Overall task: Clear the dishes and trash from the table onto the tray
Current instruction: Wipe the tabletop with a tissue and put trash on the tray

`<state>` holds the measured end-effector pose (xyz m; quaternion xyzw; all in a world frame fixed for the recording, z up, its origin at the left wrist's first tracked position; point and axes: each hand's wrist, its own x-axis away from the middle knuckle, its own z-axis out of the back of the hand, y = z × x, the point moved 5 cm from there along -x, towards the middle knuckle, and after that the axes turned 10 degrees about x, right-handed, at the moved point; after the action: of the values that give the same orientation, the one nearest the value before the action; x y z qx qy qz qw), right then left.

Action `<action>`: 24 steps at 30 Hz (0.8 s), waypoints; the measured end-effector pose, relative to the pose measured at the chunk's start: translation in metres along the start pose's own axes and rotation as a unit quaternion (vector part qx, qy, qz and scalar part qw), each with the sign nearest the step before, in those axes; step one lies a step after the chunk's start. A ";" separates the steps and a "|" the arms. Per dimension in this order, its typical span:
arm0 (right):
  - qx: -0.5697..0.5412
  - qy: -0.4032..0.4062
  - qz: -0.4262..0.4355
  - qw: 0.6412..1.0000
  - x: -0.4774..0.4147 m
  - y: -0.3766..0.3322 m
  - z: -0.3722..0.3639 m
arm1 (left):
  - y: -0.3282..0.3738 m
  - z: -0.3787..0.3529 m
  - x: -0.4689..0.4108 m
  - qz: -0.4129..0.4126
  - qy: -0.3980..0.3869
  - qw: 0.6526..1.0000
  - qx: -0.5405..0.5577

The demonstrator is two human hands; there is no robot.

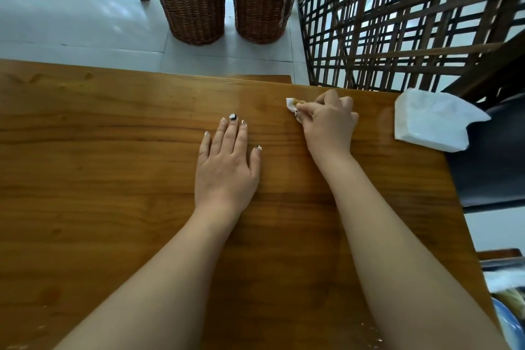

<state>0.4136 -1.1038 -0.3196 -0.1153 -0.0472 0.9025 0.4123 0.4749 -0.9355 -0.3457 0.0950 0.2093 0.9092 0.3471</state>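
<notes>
White crumpled tissue (292,107) sits pinched in the right hand (329,125) near the far edge of the wooden table (113,179), the left hand (227,167) lying flat and empty, and a loose pinch could drop its brownish scrap (299,100) onto the wood.

The table (113,179) was warm brown wood, smooth and varnished, with a soft sheen toward its far edge. The tissue wad (291,102) was thin white paper, crumpled and stained. To the right, the tissue pack (429,122) wore glossy plastic film. On the far side, two baskets (190,3) were rough woven wicker on pale, shiny floor tiles (71,14), beside a dark matt wooden lattice (397,23).
</notes>
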 end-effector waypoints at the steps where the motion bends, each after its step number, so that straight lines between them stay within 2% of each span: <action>1: 0.000 0.005 0.002 1.000 0.008 0.004 0.002 | 0.000 0.000 0.000 0.001 0.000 1.000 0.001; 7: -0.008 0.023 -0.008 1.000 0.056 0.035 0.010 | 0.001 0.000 0.001 0.004 0.007 1.000 0.009; 17: 0.004 -0.017 -0.033 0.999 -0.017 0.034 0.005 | 0.000 0.001 0.000 -0.001 0.009 1.000 0.009; 24: -0.004 0.018 -0.012 1.000 0.050 0.061 0.017 | -0.001 0.000 0.001 -0.001 0.011 1.000 0.008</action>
<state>0.3330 -1.1060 -0.3223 -0.1330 -0.0448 0.8951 0.4233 0.4746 -0.9346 -0.3462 0.0876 0.2205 0.9082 0.3448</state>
